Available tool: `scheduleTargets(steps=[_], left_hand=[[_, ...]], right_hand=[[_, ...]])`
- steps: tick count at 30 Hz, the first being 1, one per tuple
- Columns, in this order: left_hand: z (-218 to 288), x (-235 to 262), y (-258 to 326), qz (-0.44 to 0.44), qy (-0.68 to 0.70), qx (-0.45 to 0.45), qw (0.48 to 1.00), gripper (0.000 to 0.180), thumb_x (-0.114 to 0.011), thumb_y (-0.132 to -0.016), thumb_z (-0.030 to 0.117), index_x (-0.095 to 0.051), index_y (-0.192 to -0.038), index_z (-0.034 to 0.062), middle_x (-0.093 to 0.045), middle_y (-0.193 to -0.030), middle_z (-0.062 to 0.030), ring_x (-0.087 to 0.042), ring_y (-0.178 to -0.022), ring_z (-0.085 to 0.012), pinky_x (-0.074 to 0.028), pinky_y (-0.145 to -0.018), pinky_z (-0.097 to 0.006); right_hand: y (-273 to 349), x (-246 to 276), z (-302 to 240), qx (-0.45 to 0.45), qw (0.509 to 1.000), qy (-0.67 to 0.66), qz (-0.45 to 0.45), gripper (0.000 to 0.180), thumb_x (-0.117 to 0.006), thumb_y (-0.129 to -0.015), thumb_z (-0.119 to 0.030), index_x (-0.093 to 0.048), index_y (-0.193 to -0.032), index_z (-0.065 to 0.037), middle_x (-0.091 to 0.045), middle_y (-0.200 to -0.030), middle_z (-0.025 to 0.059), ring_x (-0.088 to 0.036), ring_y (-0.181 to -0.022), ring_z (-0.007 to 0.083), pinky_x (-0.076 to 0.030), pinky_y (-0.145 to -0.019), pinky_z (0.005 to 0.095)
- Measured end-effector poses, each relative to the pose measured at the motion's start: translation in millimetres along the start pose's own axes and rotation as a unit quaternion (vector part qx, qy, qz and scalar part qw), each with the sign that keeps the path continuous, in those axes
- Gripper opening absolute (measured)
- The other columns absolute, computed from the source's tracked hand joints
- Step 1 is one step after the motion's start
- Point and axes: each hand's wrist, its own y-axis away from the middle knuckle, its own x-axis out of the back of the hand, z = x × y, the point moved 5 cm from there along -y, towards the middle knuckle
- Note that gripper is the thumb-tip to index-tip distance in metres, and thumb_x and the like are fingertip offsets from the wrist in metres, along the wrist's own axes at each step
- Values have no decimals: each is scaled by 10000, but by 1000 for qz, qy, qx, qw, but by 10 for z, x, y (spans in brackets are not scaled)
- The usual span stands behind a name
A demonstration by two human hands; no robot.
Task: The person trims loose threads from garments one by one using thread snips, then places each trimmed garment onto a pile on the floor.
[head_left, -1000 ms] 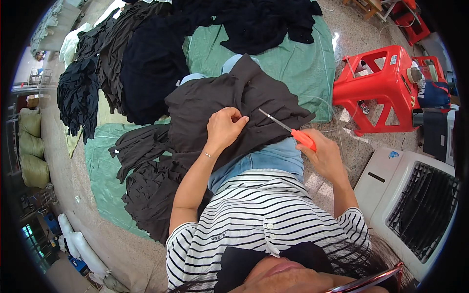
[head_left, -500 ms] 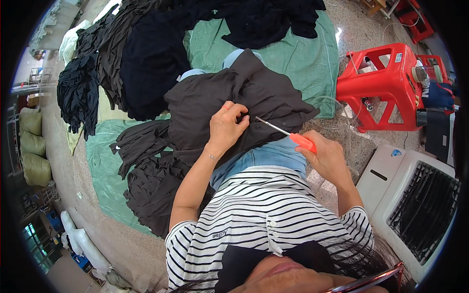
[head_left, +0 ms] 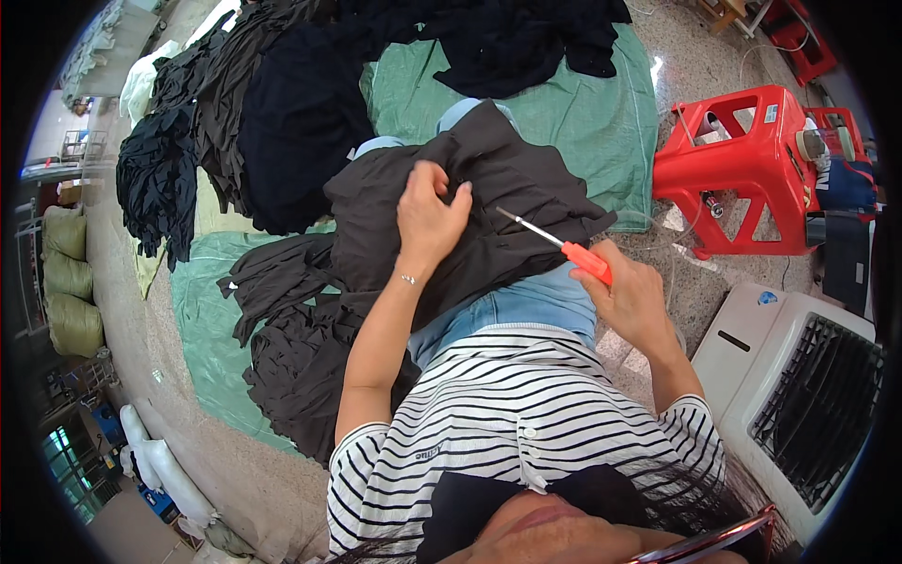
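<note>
A dark grey-brown garment [head_left: 526, 179] lies spread over my lap, across light blue jeans [head_left: 536, 299]. Above its left part is my left hand [head_left: 432, 211], thumb apart from the bent, slightly blurred fingers; I see no cloth gripped between them. On the right, my right hand [head_left: 631, 293] is closed around the red-orange handle of a seam ripper [head_left: 589, 263]. Its thin metal shaft points up and left over the garment, the tip a short way from my left thumb. Whether the tip touches the cloth is hard to see.
More dark garments [head_left: 296, 357] are heaped on a green sheet [head_left: 211, 329] at my left. Black clothes [head_left: 301, 122] are piled ahead. To the right stand a red plastic stool [head_left: 742, 169] and a white air cooler [head_left: 752, 376]. Olive sacks [head_left: 73, 324] stand far left.
My left hand has moved up slightly from the cloth, and its thumb and fingers have parted. The seam ripper has shifted a little to the right with my right hand.
</note>
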Motion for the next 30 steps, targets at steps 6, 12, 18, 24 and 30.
scheduleTargets(steps=[6, 12, 18, 24, 30], left_hand=[[-261, -112, -295, -187, -63, 97, 975, 315, -826, -760, 260, -712, -944, 30, -708, -759, -134, -696, -777, -316, -539, -735, -414], [-292, -132, -257, -213, -45, 82, 973, 397, -834, -740, 148, -683, -1089, 34, -637, -777, -107, -661, -750, -243, -520, -742, -363], [-484, -135, -208, -204, 416, 183, 867, 243, -685, -885, -50, -681, -1124, -5, -673, -920, 2, -623, -810, -62, -522, -745, -204], [-519, -102, -189, -169, 483, 194, 837, 225, -669, -902, -47, -672, -1119, 10, -675, -914, -5, -641, -816, -62, -557, -777, -224], [-493, -109, -169, -165, 498, 178, 833, 268, -659, -895, -78, -608, -1140, 16, -656, -900, 7, -641, -802, -63, -561, -764, -222]], right_hand=[[-137, 1, -6, -13, 999, -12, 52, 347, -703, -910, -362, -556, -982, -56, -675, -859, 147, -656, -709, 397, -481, -573, 464], [-231, -82, -26, 24, 998, -12, 57, 354, -708, -903, -363, -548, -995, -61, -676, -867, 134, -658, -704, 392, -487, -552, 464], [-284, -122, -90, 18, 999, -8, 47, 305, -727, -897, -315, -576, -997, -71, -670, -814, 138, -657, -687, 369, -484, -573, 442], [-284, -131, -170, 38, 997, -15, 65, 292, -720, -906, -315, -567, -968, -74, -656, -733, 138, -648, -637, 374, -474, -543, 446], [-353, -168, -181, 43, 997, -21, 65, 302, -719, -908, -324, -563, -957, -70, -649, -716, 150, -647, -626, 375, -473, -529, 442]])
